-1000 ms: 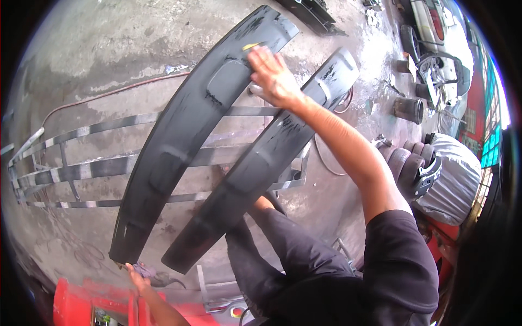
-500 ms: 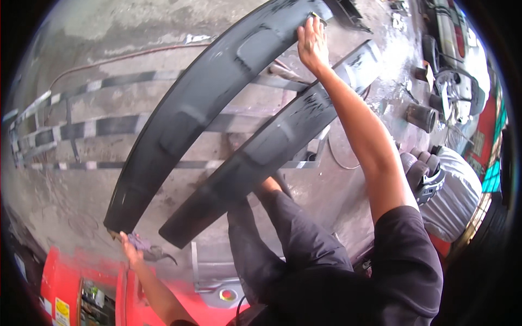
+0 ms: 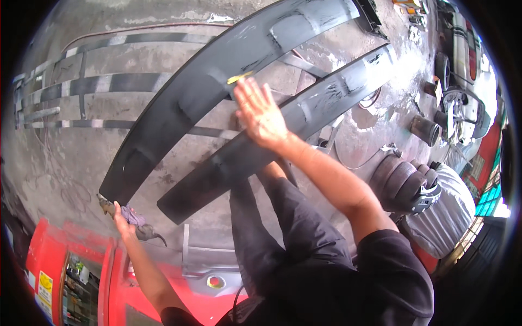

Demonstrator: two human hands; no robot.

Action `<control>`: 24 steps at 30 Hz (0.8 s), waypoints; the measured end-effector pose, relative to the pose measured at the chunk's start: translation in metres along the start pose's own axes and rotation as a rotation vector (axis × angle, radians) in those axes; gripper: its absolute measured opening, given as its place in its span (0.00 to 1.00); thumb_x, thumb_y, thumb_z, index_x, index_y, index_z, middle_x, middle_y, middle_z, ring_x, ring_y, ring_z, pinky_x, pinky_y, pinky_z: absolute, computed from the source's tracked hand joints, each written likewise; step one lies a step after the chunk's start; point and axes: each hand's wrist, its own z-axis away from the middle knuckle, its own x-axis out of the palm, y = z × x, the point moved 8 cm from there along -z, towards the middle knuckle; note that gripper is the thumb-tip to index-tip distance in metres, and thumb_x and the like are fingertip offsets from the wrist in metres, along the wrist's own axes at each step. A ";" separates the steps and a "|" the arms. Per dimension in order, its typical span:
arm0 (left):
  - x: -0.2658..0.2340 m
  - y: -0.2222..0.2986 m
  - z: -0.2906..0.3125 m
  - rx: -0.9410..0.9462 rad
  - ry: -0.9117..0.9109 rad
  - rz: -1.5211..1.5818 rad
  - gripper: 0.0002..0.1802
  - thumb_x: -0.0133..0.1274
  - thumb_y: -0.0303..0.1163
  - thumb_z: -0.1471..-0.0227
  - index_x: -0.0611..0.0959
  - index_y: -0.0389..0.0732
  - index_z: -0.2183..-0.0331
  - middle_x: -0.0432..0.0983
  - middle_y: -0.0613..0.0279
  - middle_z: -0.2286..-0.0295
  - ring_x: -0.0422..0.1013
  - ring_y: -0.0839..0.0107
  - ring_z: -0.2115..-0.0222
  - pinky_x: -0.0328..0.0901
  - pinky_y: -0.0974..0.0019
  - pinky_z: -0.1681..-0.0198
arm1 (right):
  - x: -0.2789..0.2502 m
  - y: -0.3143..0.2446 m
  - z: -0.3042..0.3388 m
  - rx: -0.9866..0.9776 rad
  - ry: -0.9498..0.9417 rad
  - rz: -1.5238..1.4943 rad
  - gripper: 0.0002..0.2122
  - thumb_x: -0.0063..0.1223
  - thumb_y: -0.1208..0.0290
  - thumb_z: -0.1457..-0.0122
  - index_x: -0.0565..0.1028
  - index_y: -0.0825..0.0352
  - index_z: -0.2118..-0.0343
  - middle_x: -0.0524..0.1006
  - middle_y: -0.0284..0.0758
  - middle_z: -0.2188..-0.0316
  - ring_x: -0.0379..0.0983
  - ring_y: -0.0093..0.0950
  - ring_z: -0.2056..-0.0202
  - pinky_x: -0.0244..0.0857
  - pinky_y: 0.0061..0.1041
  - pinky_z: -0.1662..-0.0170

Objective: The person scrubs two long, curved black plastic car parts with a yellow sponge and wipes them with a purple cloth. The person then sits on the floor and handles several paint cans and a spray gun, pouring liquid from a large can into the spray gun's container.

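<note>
A long, curved dark grey panel (image 3: 163, 108) lies slantwise across a stand, with pale scuffs toward its far right end. Beside it, nearer me, is a shorter dark panel (image 3: 239, 163), also scuffed. My right hand (image 3: 260, 114) is over the gap between them, fingers nearly straight and partly spread. At its fingertips a thin yellow strip (image 3: 240, 77) shows by the long panel's edge; its kind is unclear. My left hand (image 3: 124, 221), at the long panel's near-left end, is closed round a crumpled purple rag (image 3: 133, 216), bundled with a dark, hook-ended thing (image 3: 149, 233).
A metal frame with grey and white bands (image 3: 114, 82) stands under the panels on the concrete floor. Red bodywork (image 3: 179, 282) lies at the near left. To the right are stacked dark curved parts (image 3: 394, 179), a silver cover (image 3: 440, 217) and a dark can (image 3: 424, 130).
My right hand has come nearer and left along the long panel from its far end, the yellow strip moving with it. My left hand stays at the near-left end. The view has shifted slightly.
</note>
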 end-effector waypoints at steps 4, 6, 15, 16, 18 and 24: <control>-0.004 0.005 -0.005 0.014 0.007 -0.037 0.24 0.62 0.55 0.41 0.79 0.43 0.64 0.74 0.64 0.74 0.72 0.69 0.78 0.70 0.62 0.74 | -0.028 0.081 -0.010 0.363 0.304 0.125 0.29 0.48 0.67 0.31 0.57 0.77 0.32 0.53 0.58 0.29 0.48 0.56 0.28 0.44 0.54 0.28; 0.003 0.004 -0.005 0.025 -0.003 -0.039 0.24 0.62 0.55 0.41 0.80 0.43 0.64 0.75 0.64 0.74 0.72 0.69 0.77 0.70 0.62 0.75 | -0.015 0.048 -0.013 0.349 0.350 -0.075 0.30 0.44 0.63 0.29 0.55 0.80 0.32 0.49 0.60 0.29 0.43 0.58 0.27 0.39 0.53 0.27; 0.019 0.009 0.002 0.062 -0.086 -0.077 0.22 0.58 0.54 0.38 0.80 0.43 0.62 0.75 0.63 0.74 0.73 0.68 0.78 0.70 0.61 0.75 | -0.024 0.081 -0.001 0.392 0.272 0.189 0.27 0.41 0.63 0.27 0.58 0.73 0.31 0.52 0.53 0.28 0.44 0.54 0.27 0.40 0.58 0.28; 0.025 0.011 0.006 0.070 -0.097 -0.048 0.21 0.58 0.53 0.37 0.80 0.43 0.62 0.75 0.63 0.75 0.73 0.67 0.79 0.70 0.61 0.75 | -0.030 0.086 -0.005 0.422 0.278 0.189 0.26 0.41 0.63 0.27 0.59 0.72 0.31 0.53 0.53 0.28 0.45 0.54 0.27 0.40 0.58 0.28; 0.020 0.009 0.007 0.073 -0.085 -0.013 0.21 0.59 0.52 0.38 0.80 0.43 0.62 0.75 0.63 0.75 0.73 0.67 0.79 0.70 0.61 0.75 | -0.028 0.031 -0.014 0.265 0.302 0.114 0.26 0.40 0.64 0.27 0.59 0.73 0.32 0.53 0.53 0.28 0.44 0.54 0.27 0.40 0.57 0.28; 0.022 0.011 0.017 0.050 -0.061 0.026 0.21 0.61 0.50 0.39 0.80 0.42 0.60 0.75 0.61 0.75 0.73 0.66 0.79 0.71 0.61 0.77 | 0.063 -0.144 -0.008 -0.423 -0.118 0.088 0.30 0.53 0.68 0.35 0.60 0.70 0.31 0.54 0.46 0.27 0.48 0.44 0.26 0.43 0.53 0.27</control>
